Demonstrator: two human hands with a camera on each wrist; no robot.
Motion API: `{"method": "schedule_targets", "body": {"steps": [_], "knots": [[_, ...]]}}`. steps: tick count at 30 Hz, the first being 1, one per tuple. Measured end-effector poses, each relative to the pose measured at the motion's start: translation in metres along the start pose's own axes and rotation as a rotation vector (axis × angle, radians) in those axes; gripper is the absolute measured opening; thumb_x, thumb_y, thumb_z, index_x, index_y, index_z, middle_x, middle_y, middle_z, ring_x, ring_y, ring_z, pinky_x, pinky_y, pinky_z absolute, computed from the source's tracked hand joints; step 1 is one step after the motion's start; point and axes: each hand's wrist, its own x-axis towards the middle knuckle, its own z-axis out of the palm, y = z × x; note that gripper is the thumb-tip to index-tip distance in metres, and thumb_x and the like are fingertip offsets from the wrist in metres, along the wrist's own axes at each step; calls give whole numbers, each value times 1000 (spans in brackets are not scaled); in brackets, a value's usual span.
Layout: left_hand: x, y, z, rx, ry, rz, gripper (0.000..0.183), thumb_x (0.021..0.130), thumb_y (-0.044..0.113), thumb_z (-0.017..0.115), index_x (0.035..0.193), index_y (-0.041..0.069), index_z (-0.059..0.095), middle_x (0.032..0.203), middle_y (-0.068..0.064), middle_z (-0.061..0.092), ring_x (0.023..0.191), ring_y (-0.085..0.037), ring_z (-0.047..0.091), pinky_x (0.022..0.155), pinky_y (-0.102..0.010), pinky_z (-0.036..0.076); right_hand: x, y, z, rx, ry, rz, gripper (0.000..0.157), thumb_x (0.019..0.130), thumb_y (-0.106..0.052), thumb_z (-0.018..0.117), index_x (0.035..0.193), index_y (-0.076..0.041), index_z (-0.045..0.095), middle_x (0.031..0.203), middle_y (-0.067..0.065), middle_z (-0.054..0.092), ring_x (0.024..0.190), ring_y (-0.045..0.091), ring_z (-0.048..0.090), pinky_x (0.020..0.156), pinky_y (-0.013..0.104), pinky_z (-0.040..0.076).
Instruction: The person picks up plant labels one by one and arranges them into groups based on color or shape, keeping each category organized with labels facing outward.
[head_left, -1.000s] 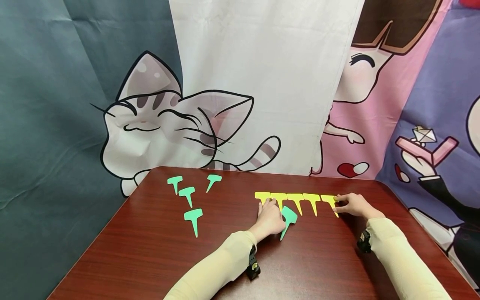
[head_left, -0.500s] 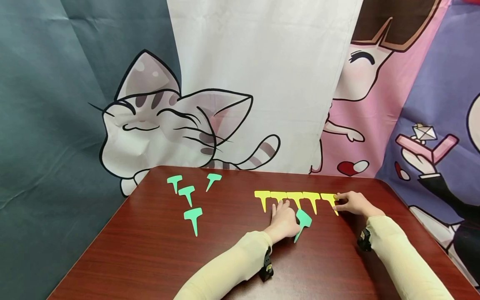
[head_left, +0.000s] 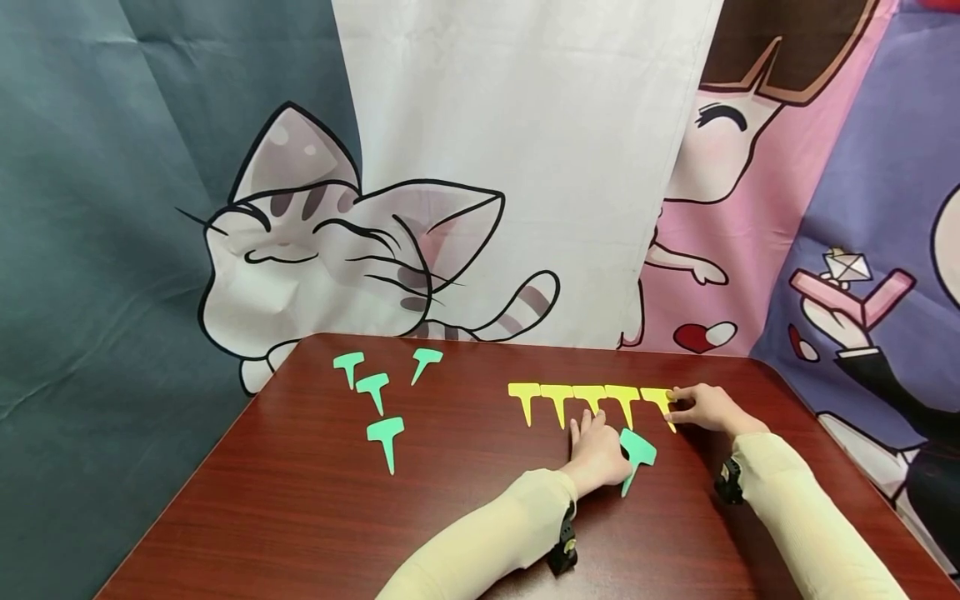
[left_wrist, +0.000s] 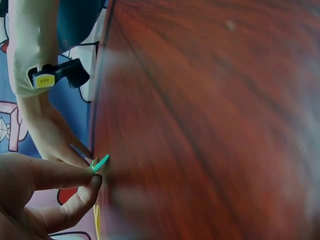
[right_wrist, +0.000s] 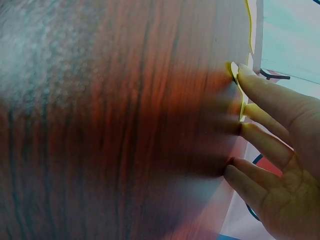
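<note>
- A yellow sticker [left_wrist: 45, 81] on my right wrist camera [left_wrist: 76, 73] bears dark characters too small to read.
- Four loose green T-shaped plant tags [head_left: 386, 431] lie on the wood-grain table [head_left: 300, 517], between 9 and 10 o'clock from my left hand [head_left: 597, 457].
- Yellow T-shaped plant tags [head_left: 558, 392] line up from 10 to 1 o'clock; my left hand partly hides the third.
- That hand pinches a green T-shaped plant tag [head_left: 638, 448] at its 3 o'clock side.
- At 2 o'clock, my right hand [head_left: 711, 408] touches the rightmost yellow tag [head_left: 658, 397]; whether it pinches, I cannot tell.
</note>
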Motion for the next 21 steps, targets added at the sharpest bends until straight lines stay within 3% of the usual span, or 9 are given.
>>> {"method": "schedule_targets", "body": {"steps": [7, 21], "knots": [[-2, 14, 7, -13, -11, -29, 29, 77, 29, 69, 53, 17, 59, 150, 4, 37, 145, -22, 21, 117, -43, 19, 1, 0, 2, -16, 5, -2, 59, 77, -35, 76, 119, 4, 63, 125, 30, 56, 115, 52, 48, 93, 61, 42], [1, 40, 22, -64, 61, -115, 24, 70, 36, 73, 57, 19, 63, 150, 4, 36, 145, -23, 21, 117, -45, 18, 1, 1, 1, 2, -8, 20, 60, 77, -36, 76, 120, 4, 62, 126, 31, 54, 117, 53, 46, 94, 63, 40]]}}
